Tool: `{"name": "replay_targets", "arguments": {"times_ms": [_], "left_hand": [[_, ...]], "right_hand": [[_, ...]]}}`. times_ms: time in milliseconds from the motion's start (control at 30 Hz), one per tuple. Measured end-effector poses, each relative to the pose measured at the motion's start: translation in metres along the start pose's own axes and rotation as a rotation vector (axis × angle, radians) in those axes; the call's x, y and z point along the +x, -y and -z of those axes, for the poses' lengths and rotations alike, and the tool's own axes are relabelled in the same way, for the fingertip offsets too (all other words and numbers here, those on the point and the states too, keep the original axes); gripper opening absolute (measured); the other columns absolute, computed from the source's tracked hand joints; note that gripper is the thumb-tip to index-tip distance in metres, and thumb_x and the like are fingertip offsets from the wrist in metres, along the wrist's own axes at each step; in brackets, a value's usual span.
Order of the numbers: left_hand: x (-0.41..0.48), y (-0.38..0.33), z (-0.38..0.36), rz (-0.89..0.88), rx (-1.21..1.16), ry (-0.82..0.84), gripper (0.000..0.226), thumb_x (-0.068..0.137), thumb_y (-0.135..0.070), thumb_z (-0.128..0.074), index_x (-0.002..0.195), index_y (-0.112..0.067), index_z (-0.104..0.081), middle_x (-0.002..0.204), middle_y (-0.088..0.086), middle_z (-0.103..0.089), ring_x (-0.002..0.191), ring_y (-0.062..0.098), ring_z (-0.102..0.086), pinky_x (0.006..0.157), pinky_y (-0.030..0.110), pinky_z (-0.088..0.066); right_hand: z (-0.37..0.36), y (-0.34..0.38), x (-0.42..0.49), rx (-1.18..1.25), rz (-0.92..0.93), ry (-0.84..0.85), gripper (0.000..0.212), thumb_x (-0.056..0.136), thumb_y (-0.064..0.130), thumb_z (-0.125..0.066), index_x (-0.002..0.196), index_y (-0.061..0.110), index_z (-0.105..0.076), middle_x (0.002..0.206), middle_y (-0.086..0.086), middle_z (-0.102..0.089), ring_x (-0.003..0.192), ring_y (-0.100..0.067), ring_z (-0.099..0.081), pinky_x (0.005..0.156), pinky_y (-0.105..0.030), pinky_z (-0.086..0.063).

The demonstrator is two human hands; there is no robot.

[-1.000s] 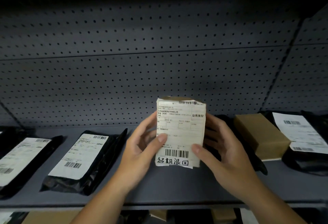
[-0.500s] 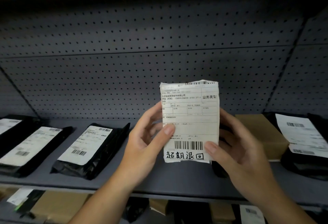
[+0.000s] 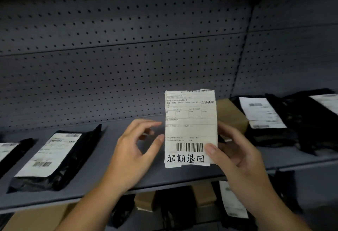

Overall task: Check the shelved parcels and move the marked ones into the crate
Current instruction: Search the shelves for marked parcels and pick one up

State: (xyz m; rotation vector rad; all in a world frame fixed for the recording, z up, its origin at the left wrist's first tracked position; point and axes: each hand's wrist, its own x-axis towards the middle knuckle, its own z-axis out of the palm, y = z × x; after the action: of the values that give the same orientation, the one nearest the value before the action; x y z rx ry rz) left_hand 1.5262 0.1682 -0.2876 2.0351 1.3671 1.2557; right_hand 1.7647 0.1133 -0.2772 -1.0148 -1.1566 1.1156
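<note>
head view: parcel (image 3: 190, 126) held upright over the shelf (image 3: 109, 185), printed side facing me
change: left hand (image 3: 135, 150) has just let go. half a second ago it gripped the left edge, now it's loosely curled just beside it, holding nothing
grip: right hand (image 3: 236, 157) alone grips the parcel's right edge
writing: handwritten 超期退回 under the barcode (image 3: 189, 147), printed 业务类型 top right
meaning: marked one, i'd say — goes to the crate, which isn't in view

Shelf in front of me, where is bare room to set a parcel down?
The grey metal shelf is bare between the white-labelled black plastic mailer on the left and the left hand. Crowded on the right: a brown cardboard box beside black labelled bags.
</note>
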Motion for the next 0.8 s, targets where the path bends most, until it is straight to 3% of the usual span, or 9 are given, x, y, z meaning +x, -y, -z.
{"name": "replay_targets", "arguments": {"times_ms": [100,267,433,533,667,800], "left_hand": [[-0.002,-0.01,-0.009,-0.082,0.019,0.078,0.023,0.094,-0.037,-0.072,0.117,-0.033,-0.07,0.115,-0.017,-0.064,0.11,0.011,-0.063,0.091,0.03,-0.052],[-0.014,-0.013,-0.011,-0.255,0.083,0.241,0.031,0.096,-0.054,-0.061,0.121,-0.037,-0.065,0.122,-0.026,-0.055,0.118,0.0,-0.055,0.1,0.024,-0.045],[-0.041,-0.017,-0.03,-0.421,0.085,0.397,0.034,0.094,-0.053,-0.058,0.12,-0.033,-0.065,0.121,-0.023,-0.054,0.114,0.002,-0.054,0.098,0.025,-0.041],[-0.068,-0.033,-0.055,-0.494,0.04,0.523,0.032,0.092,-0.052,-0.059,0.117,-0.034,-0.066,0.117,-0.025,-0.054,0.111,0.0,-0.054,0.099,0.017,-0.036],[-0.096,-0.066,-0.087,-0.599,0.006,0.648,0.032,0.089,-0.054,-0.059,0.114,-0.036,-0.066,0.115,-0.026,-0.054,0.11,-0.001,-0.054,0.097,0.018,-0.036],[-0.111,-0.109,-0.119,-0.719,-0.008,0.704,0.033,0.09,-0.058,-0.056,0.115,-0.038,-0.065,0.114,-0.027,-0.053,0.109,-0.003,-0.052,0.095,0.023,-0.04]], "right_hand": [[0.007,0.008,-0.026,-0.058,-0.011,-0.116,0.053,0.078,0.024,-0.073,0.131,0.023,-0.064,0.119,0.006,-0.076,0.105,-0.015,-0.074,0.078,-0.019,-0.059],[0.007,0.009,-0.085,-0.123,-0.043,-0.377,0.049,0.075,0.027,-0.071,0.123,0.024,-0.066,0.104,0.008,-0.079,0.09,-0.006,-0.076,0.069,-0.013,-0.056],[0.005,-0.001,-0.162,-0.178,-0.101,-0.631,0.045,0.074,0.027,-0.073,0.118,0.021,-0.07,0.11,0.007,-0.078,0.089,-0.005,-0.076,0.069,-0.013,-0.055],[0.009,-0.004,-0.211,-0.169,-0.146,-0.768,0.043,0.077,0.027,-0.074,0.12,0.021,-0.071,0.113,0.004,-0.077,0.095,-0.01,-0.076,0.072,-0.019,-0.058],[0.02,-0.003,-0.267,-0.16,-0.163,-0.936,0.047,0.075,0.033,-0.077,0.121,0.024,-0.071,0.116,0.002,-0.076,0.098,-0.013,-0.076,0.087,-0.035,-0.057],[0.044,0.007,-0.306,-0.147,-0.143,-1.045,0.046,0.075,0.032,-0.078,0.119,0.022,-0.071,0.112,0.005,-0.077,0.093,-0.012,-0.077,0.071,-0.024,-0.06]]}}
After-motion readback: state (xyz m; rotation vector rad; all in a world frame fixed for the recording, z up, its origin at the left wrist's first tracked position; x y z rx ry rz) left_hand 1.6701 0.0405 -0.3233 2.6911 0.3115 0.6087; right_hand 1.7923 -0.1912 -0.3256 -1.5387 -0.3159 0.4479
